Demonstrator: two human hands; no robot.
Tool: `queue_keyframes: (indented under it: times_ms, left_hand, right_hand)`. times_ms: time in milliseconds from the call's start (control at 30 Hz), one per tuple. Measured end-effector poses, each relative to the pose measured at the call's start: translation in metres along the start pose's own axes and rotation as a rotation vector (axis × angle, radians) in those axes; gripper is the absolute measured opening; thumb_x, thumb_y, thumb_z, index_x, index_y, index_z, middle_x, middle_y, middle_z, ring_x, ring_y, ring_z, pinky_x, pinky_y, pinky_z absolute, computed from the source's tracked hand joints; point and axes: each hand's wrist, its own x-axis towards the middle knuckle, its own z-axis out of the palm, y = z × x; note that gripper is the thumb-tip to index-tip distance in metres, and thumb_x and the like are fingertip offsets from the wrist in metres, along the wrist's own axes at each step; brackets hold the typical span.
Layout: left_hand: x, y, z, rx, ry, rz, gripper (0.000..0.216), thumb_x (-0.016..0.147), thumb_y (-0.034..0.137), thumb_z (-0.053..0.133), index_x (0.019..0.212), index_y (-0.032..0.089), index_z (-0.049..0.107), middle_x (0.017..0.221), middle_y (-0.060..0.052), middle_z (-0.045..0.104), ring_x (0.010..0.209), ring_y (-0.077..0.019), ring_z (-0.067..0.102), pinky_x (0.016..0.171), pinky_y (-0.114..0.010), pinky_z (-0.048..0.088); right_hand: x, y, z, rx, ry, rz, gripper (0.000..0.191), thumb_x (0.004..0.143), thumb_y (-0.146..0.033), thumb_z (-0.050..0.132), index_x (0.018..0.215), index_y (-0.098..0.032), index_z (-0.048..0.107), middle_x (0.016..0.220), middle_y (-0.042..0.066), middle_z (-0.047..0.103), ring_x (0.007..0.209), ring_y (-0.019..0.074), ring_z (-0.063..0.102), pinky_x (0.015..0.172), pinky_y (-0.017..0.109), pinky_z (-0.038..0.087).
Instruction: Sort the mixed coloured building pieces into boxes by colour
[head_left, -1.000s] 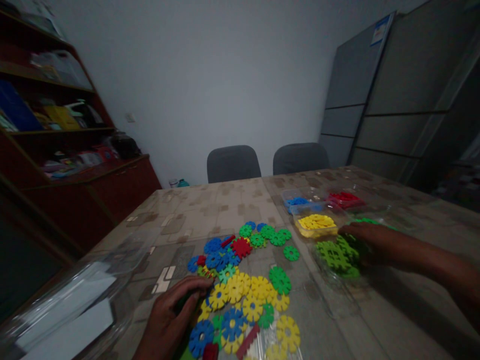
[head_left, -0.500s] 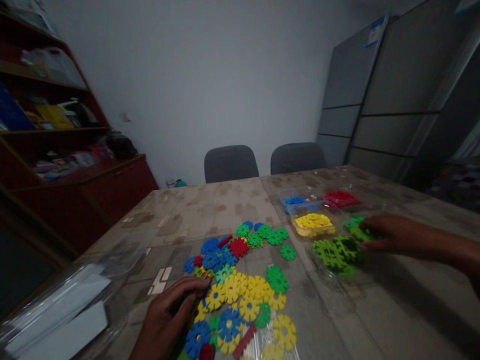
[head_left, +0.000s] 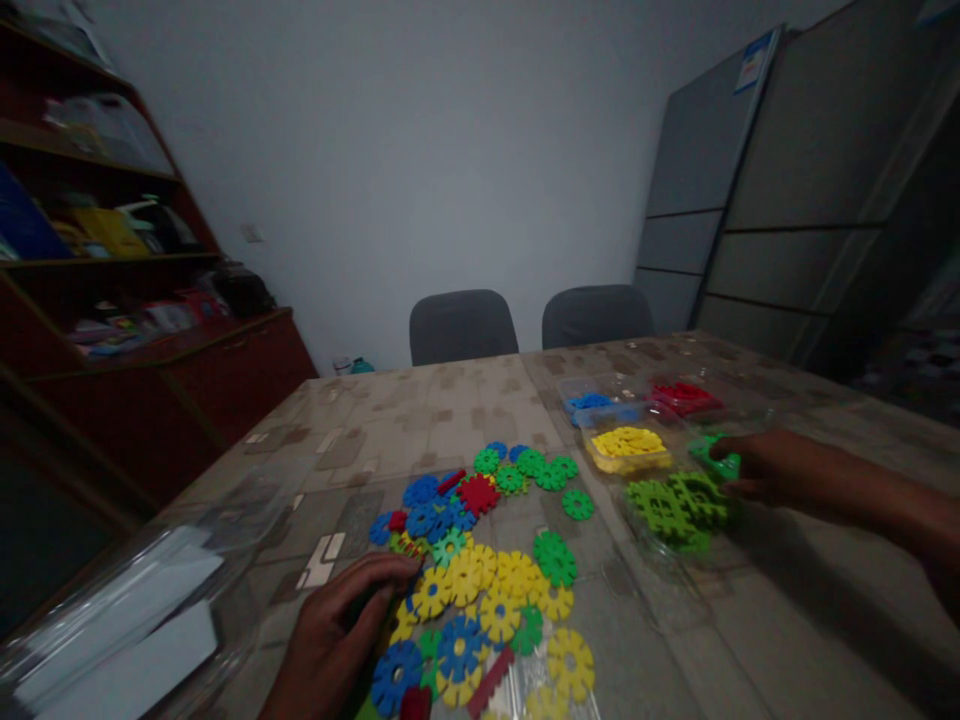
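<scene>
A pile of flat plastic gear-shaped pieces (head_left: 487, 570) in yellow, blue, green and red lies on the table (head_left: 420, 420). My left hand (head_left: 334, 635) rests at the pile's left edge, fingers curled over a dark green piece that I cannot make out well. My right hand (head_left: 757, 465) is over the clear containers on the right, fingers pinched on a green piece (head_left: 712, 455). Just left of it a clear container holds light-green pieces (head_left: 671, 510). Behind that stand containers of yellow pieces (head_left: 628, 445), blue pieces (head_left: 592, 403) and red pieces (head_left: 686, 397).
A large clear plastic tub (head_left: 127, 620) with white sheets sits at the near left. Two grey chairs (head_left: 465, 325) stand at the table's far side. A dark wooden shelf unit (head_left: 112, 300) fills the left wall; grey cabinets (head_left: 787, 190) the right.
My right hand has lifted off the light-green container and moved right and back, now holding a green piece. My left hand has stayed in place.
</scene>
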Motion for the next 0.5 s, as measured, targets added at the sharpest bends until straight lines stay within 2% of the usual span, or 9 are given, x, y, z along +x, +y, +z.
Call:
queue_keyframes:
  times_ms: [67,133,233,333,500]
  left_hand:
    - [0.000,-0.001,0.000,-0.001,0.004,0.001,0.022,0.089,0.036,0.059,0.089,0.028,0.079,0.095,-0.003,0.079,0.089,-0.0208,0.075,0.081,-0.025,0.060]
    - [0.000,-0.003,0.001,-0.004,0.010,0.001,0.022,0.089,0.036,0.059,0.090,0.028,0.079,0.095,-0.003,0.079,0.090,-0.0208,0.075,0.081,-0.025,0.059]
    - [-0.001,-0.003,0.001,-0.013,0.006,0.005,0.023,0.090,0.035,0.058,0.091,0.027,0.079,0.097,-0.003,0.079,0.090,-0.0214,0.075,0.081,-0.026,0.060]
    - [-0.001,-0.002,0.001,-0.009,0.005,0.016,0.023,0.089,0.035,0.057,0.089,0.027,0.079,0.096,-0.004,0.079,0.089,-0.0217,0.075,0.080,-0.026,0.060]
    - [-0.001,-0.001,0.001,0.000,0.011,0.021,0.021,0.089,0.035,0.059,0.089,0.028,0.079,0.096,-0.002,0.079,0.089,-0.0212,0.075,0.079,-0.025,0.060]
  right_hand:
    - [0.001,-0.001,0.001,0.004,-0.013,0.000,0.040,0.083,-0.027,0.046,0.113,-0.012,0.066,0.075,0.012,0.074,0.069,0.0275,0.070,0.064,0.034,0.047]
    - [0.002,-0.001,0.001,0.009,-0.020,-0.011,0.039,0.084,-0.026,0.044,0.112,-0.011,0.066,0.078,0.013,0.074,0.072,0.0268,0.070,0.066,0.033,0.048]
    - [0.001,-0.002,0.001,0.022,-0.015,-0.019,0.047,0.079,-0.032,0.055,0.120,-0.012,0.064,0.105,0.017,0.072,0.097,0.0303,0.068,0.081,0.035,0.050]
    - [0.000,-0.009,0.004,0.030,-0.017,-0.036,0.063,0.067,-0.030,0.067,0.127,-0.012,0.062,0.129,0.020,0.061,0.118,0.0352,0.058,0.096,0.040,0.045]
    - [0.005,-0.026,0.012,-0.042,0.033,-0.090,0.056,0.064,-0.021,0.070,0.118,-0.012,0.067,0.115,0.018,0.063,0.109,0.0345,0.059,0.092,0.042,0.046]
